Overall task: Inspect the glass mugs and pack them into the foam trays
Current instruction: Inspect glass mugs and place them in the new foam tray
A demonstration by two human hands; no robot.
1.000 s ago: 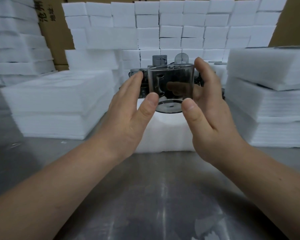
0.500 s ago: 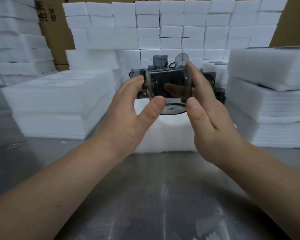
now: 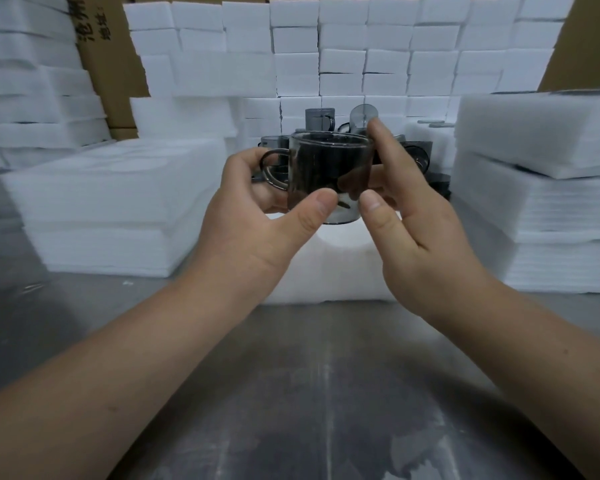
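A: Centre of figure. You are holding one smoky glass mug (image 3: 329, 174) upright in the air between both hands, above the foam tray (image 3: 326, 275) that is lying on the tabletop (image 3: 309, 393).

B: Note your left hand (image 3: 253, 220). Its grip is clamping the mug: the thumb is pressing on the near wall and the fingers are curling in behind, beside the ring handle (image 3: 272, 168), which is pointing to your left.

A: Your right hand (image 3: 420, 216) is doing likewise. Its grip is clamping the same mug: the thumb is lying low on the near wall, the fingers are wrapping round the far side, and the forefinger is reaching up to the rim.

B: Below the mug, a rounded hollow (image 3: 340, 239) is showing in the tray's top face. The mug's base is hanging just above it and appears to be clear of the foam.

A: Behind your hands, a heap of grey mugs (image 3: 321, 116) is sitting on the tabletop. Some are standing upright, and at least one is lying on its side.

B: Surroundings. A left foam stack (image 3: 101, 202) and a right foam stack (image 3: 541, 209) are flanking the tray. A wall of foam blocks (image 3: 343, 64) is rising at the back, and a cardboard carton (image 3: 97, 57) with printed characters is showing at the upper left.
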